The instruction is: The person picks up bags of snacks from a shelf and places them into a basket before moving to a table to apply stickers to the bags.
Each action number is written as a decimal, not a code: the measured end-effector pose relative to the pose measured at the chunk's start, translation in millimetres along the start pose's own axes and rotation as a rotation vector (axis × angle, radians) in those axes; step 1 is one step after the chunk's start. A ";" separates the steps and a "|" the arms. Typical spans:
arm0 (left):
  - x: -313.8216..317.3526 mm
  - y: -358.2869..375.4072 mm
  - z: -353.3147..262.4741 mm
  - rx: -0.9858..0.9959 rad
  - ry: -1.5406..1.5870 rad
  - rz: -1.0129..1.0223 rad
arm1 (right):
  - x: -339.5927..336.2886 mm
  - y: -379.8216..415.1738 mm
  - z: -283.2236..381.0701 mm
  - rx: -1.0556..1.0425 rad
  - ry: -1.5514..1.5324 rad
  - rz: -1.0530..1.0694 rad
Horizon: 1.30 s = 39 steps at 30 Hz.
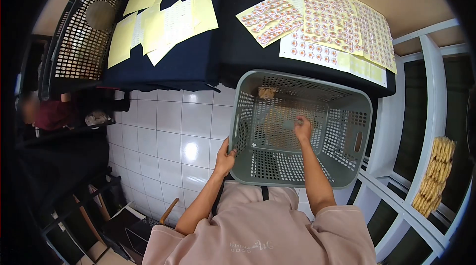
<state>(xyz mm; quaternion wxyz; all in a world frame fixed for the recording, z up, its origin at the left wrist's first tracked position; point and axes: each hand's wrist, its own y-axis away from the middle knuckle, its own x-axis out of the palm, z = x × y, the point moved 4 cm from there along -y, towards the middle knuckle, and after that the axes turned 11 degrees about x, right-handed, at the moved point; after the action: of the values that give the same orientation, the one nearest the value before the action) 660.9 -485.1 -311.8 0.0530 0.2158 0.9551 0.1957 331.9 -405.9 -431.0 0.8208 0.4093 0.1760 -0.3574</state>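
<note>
A large grey-green perforated plastic basket (302, 181) is right in front of my body. My left hand (225, 160) grips its left side, fingers wrapped on the outside near the rim. Reaching down into the basket, my right hand (303, 129) has its fingers curled together above the bottom; whether something small sits in them I cannot make out. A small yellowish-brown packet (267, 92) lies in the basket's far left corner. There is also a tiny white scrap (254, 144) near its left wall.
Sticker sheets with rows of orange prints (329, 17) cover the dark-clothed table (238, 2) ahead. Yellow sheets (124, 42) lie further left. A black crate (82, 49) stands at far left, with another person (52, 114) below it. Packed snacks (435, 176) hang at right.
</note>
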 end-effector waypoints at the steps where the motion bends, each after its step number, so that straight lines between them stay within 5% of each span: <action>1: 1.6 1.2 -0.3 -0.013 -0.008 -0.026 | -5.7 -1.2 -18.7 -0.001 0.002 -0.001; 10: 7.8 6.8 8.1 -0.104 0.034 -0.110 | -13.6 31.4 -45.1 0.148 -0.177 0.166; 17: -6.9 -0.2 -26.1 -0.057 -0.208 0.102 | 0.6 35.4 -26.2 0.196 -0.282 0.220; 27: -169.4 -16.2 -17.4 0.064 -0.117 0.062 | -22.7 40.8 73.6 0.017 -0.551 -0.094; 32: -320.0 2.7 -108.3 0.279 -0.101 0.017 | 10.6 100.9 160.9 0.068 -0.669 -0.303; 39: -504.5 56.4 -338.4 0.698 -0.273 -0.304 | 69.8 186.1 263.9 -0.137 -0.844 -0.181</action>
<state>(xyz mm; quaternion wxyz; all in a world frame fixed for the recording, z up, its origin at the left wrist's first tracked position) 1074.8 -775.6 29.6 0.1312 0.1012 0.9695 -0.1807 514.6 -571.1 -210.8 0.8114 0.1549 -0.1163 -0.5514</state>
